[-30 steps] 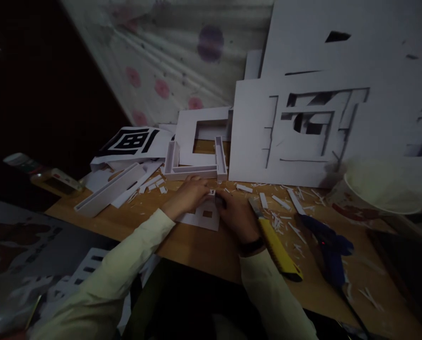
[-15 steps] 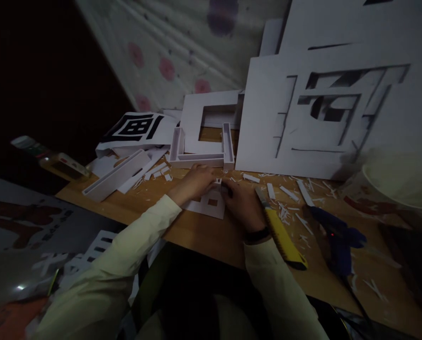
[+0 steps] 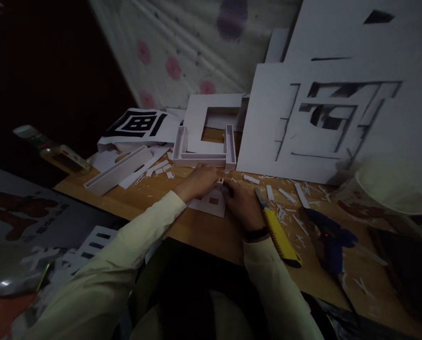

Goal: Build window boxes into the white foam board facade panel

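Observation:
My left hand [image 3: 202,181] is closed at the far end of a flat white foam-board piece with cut-out windows [image 3: 216,210], which lies on the wooden table. Its fingers curl down around a small upright white strip [image 3: 220,181]. From the other side my right hand [image 3: 245,205] meets it, thumb and fingers pinched at the same strip along the board's right edge. The fingertips of both hands are partly hidden. Just beyond the hands stands a U-shaped white foam-board channel [image 3: 203,161].
Right of my right hand lie a yellow utility knife [image 3: 281,236], white scraps [image 3: 285,213] and a blue glue gun [image 3: 333,241]. A paper tub [image 3: 359,198] stands farther right. Large cut-out boards [image 3: 267,123] lean behind. At left are a long white channel [image 3: 118,170] and a tilted bottle [image 3: 60,156].
The view has shifted slightly. Both hands stay together at the small strip on the cut-out board, with hardly any movement.

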Demonstrator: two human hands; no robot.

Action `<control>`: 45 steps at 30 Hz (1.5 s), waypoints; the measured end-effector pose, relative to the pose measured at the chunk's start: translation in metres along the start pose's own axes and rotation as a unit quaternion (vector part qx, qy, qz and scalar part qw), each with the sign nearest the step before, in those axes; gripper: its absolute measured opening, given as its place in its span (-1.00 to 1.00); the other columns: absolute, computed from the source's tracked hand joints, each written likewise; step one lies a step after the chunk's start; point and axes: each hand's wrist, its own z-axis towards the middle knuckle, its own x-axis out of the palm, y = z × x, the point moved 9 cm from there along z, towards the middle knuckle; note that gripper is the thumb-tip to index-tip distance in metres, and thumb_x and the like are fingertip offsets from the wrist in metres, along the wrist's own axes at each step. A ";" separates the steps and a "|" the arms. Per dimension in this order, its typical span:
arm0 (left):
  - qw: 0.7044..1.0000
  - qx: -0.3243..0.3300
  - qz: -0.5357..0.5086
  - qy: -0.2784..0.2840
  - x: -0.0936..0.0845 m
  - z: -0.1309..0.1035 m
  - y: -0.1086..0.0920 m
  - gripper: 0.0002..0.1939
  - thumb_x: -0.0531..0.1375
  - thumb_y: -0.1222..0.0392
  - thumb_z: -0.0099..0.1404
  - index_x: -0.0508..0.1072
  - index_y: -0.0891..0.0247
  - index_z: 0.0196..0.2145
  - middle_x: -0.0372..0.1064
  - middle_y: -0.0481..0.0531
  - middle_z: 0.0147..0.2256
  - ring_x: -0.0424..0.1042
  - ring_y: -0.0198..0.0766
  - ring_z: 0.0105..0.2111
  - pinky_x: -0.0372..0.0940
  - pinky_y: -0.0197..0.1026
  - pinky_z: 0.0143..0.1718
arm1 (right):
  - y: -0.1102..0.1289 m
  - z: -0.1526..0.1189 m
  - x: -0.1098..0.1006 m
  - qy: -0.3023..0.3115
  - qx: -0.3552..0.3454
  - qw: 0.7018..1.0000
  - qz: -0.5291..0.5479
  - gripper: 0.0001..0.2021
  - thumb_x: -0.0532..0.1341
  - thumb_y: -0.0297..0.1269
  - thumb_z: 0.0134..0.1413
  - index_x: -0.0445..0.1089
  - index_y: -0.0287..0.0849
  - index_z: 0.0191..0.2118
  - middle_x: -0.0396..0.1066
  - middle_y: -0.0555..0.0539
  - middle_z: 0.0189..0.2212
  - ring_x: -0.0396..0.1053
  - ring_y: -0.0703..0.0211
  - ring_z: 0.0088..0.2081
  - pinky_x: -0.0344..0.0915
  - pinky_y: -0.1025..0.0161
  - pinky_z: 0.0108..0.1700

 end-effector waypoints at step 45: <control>0.810 -0.127 -0.396 -0.413 -0.063 -0.145 -0.066 -0.77 0.20 -0.06 0.37 0.61 -0.01 -0.34 0.50 0.01 -0.32 0.45 -0.13 -0.21 0.39 0.09 0.00 | 0.018 -0.205 -0.171 -0.281 0.159 0.933 0.162 -0.48 0.29 0.36 -0.11 0.54 -0.01 -0.28 0.52 -0.10 -0.47 0.52 -0.11 -0.35 0.46 0.07 -0.33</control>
